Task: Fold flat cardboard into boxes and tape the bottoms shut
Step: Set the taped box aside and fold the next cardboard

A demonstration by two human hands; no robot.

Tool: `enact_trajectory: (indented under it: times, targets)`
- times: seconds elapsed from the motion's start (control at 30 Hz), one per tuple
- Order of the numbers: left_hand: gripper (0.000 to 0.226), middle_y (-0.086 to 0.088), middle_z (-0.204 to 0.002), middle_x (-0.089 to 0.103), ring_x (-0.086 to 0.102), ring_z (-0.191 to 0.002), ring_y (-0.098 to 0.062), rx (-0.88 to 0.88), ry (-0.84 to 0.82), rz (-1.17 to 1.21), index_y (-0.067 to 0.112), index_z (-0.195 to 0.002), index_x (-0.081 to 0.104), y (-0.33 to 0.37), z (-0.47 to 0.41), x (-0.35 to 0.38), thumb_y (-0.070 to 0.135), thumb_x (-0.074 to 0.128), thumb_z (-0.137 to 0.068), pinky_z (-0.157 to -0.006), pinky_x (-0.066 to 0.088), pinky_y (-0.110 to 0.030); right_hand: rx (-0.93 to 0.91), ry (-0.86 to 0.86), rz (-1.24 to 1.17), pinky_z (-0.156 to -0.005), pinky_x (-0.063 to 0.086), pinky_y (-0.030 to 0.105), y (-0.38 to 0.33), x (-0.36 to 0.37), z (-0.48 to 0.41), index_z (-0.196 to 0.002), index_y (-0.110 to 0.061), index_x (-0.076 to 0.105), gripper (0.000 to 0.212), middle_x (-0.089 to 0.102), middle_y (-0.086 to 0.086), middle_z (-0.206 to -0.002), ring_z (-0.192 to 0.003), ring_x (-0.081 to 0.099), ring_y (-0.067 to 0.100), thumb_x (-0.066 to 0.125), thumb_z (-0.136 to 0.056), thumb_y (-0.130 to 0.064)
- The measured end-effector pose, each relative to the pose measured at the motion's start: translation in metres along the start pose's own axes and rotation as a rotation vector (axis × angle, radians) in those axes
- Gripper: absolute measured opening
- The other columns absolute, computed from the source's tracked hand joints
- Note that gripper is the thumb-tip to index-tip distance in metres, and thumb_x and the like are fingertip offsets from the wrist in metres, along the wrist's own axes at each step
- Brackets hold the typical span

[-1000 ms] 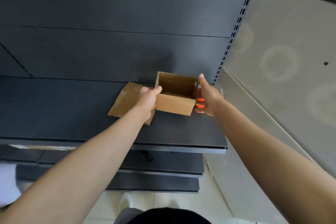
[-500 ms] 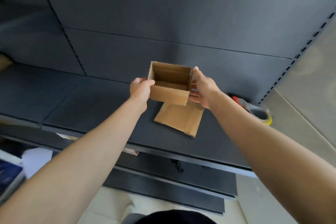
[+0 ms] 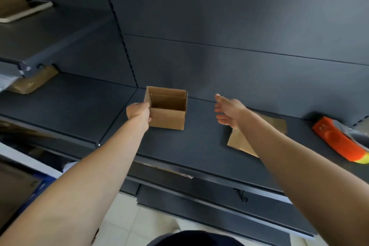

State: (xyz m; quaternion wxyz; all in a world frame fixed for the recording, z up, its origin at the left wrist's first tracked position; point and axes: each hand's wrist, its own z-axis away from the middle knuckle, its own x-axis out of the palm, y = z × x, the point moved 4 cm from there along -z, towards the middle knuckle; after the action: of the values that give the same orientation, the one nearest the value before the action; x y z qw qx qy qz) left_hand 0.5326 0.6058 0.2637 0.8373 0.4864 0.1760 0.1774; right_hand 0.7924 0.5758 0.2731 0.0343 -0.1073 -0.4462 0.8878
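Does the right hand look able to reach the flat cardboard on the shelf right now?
Probably yes: the right hand is open, holds nothing and hovers right over the flat cardboard, with nothing lying on top of it.

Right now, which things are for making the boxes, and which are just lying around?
For the job:
- box, gripped by the left hand
- flat cardboard on the shelf
- orange tape dispenser, far right
- right hand, open, holding nothing

Just lying about:
- brown packet, far left
- pale flat thing on the upper shelf
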Motion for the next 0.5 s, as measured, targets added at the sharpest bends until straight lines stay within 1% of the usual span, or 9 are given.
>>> enact_trajectory:
  times: [0.03, 0.13, 0.23, 0.27, 0.3, 0.37, 0.4, 0.43, 0.5]
  targets:
    - [0.028, -0.012, -0.118, 0.057, 0.050, -0.090, -0.024, -0.006, 0.011, 0.007, 0.002, -0.120, 0.058, 0.002, -0.006, -0.003, 0.008, 0.058, -0.093, -0.087, 0.054, -0.037, 0.013, 0.023, 0.003, -0.080, 0.051, 0.030, 0.003, -0.002, -0.004, -0.105, -0.008, 0.058, 0.041, 0.057, 0.013, -0.105, -0.084, 0.057, 0.027, 0.054, -0.092, -0.047]
    - [0.015, -0.004, -0.087, 0.053, 0.048, -0.066, -0.019, -0.027, 0.034, 0.040, 0.008, -0.109, 0.059, 0.008, -0.022, -0.010, 0.011, 0.057, -0.094, -0.082, 0.053, -0.033, 0.024, 0.073, 0.009, -0.084, 0.049, 0.031, 0.008, -0.002, -0.012, -0.104, -0.008, 0.058, 0.037, 0.058, 0.007, -0.106, -0.090, 0.057, 0.022, 0.055, -0.093, -0.043]
    - [0.010, 0.001, -0.071, 0.045, 0.039, -0.056, -0.012, -0.026, 0.061, 0.093, 0.013, -0.105, 0.058, 0.012, -0.038, -0.016, 0.015, 0.056, -0.095, -0.062, 0.047, -0.027, 0.025, 0.070, 0.016, -0.088, 0.049, 0.032, 0.008, 0.008, -0.012, -0.105, -0.007, 0.059, 0.035, 0.061, 0.011, -0.116, -0.101, 0.060, 0.025, 0.054, -0.095, -0.041]
    - [0.017, 0.001, -0.073, 0.048, 0.040, -0.057, -0.012, -0.018, 0.055, 0.113, 0.008, -0.110, 0.059, 0.013, -0.044, -0.016, 0.017, 0.057, -0.095, -0.060, 0.045, -0.026, 0.017, 0.068, 0.028, -0.090, 0.049, 0.033, 0.007, 0.013, -0.011, -0.104, -0.007, 0.059, 0.034, 0.062, 0.012, -0.118, -0.106, 0.060, 0.026, 0.054, -0.095, -0.040]
    - [0.027, -0.001, -0.082, 0.055, 0.047, -0.062, -0.013, -0.012, 0.047, 0.134, 0.005, -0.117, 0.058, 0.013, -0.050, -0.016, 0.020, 0.058, -0.094, -0.064, 0.048, -0.027, 0.007, 0.066, 0.040, -0.092, 0.049, 0.033, 0.005, 0.017, -0.011, -0.103, -0.007, 0.060, 0.033, 0.062, 0.013, -0.120, -0.111, 0.060, 0.027, 0.054, -0.095, -0.039]
    - [0.042, -0.007, -0.115, 0.060, 0.061, -0.091, -0.022, -0.011, 0.074, 0.141, 0.005, -0.128, 0.052, 0.012, -0.058, -0.015, 0.023, 0.061, -0.092, -0.086, 0.052, -0.034, -0.007, 0.064, 0.056, -0.094, 0.049, 0.034, 0.003, 0.022, -0.011, -0.106, -0.006, 0.062, 0.033, 0.061, 0.014, -0.123, -0.115, 0.058, 0.028, 0.054, -0.095, -0.037]
    - [0.042, -0.010, -0.125, 0.056, 0.060, -0.104, -0.027, -0.011, 0.121, 0.117, 0.004, -0.128, 0.051, 0.009, -0.061, -0.015, 0.023, 0.061, -0.092, -0.092, 0.050, -0.036, -0.011, 0.066, 0.063, -0.095, 0.048, 0.034, 0.002, 0.023, -0.011, -0.109, -0.005, 0.062, 0.035, 0.061, 0.015, -0.124, -0.117, 0.057, 0.029, 0.054, -0.095, -0.036]
    - [0.039, -0.012, -0.130, 0.052, 0.058, -0.110, -0.029, 0.010, 0.185, 0.081, 0.004, -0.126, 0.050, 0.008, -0.061, -0.016, 0.020, 0.059, -0.092, -0.092, 0.049, -0.035, -0.016, 0.070, 0.074, -0.095, 0.048, 0.035, 0.001, 0.023, -0.011, -0.113, -0.003, 0.061, 0.037, 0.060, 0.015, -0.124, -0.117, 0.057, 0.029, 0.054, -0.095, -0.035]
    - [0.027, -0.014, -0.131, 0.044, 0.055, -0.110, -0.030, 0.129, 0.266, 0.029, 0.003, -0.120, 0.050, 0.011, -0.047, -0.013, 0.008, 0.052, -0.093, -0.087, 0.046, -0.029, -0.020, 0.078, 0.087, -0.094, 0.047, 0.034, 0.004, 0.018, -0.012, -0.114, -0.003, 0.061, 0.037, 0.061, 0.017, -0.121, -0.108, 0.061, 0.027, 0.054, -0.095, -0.034]
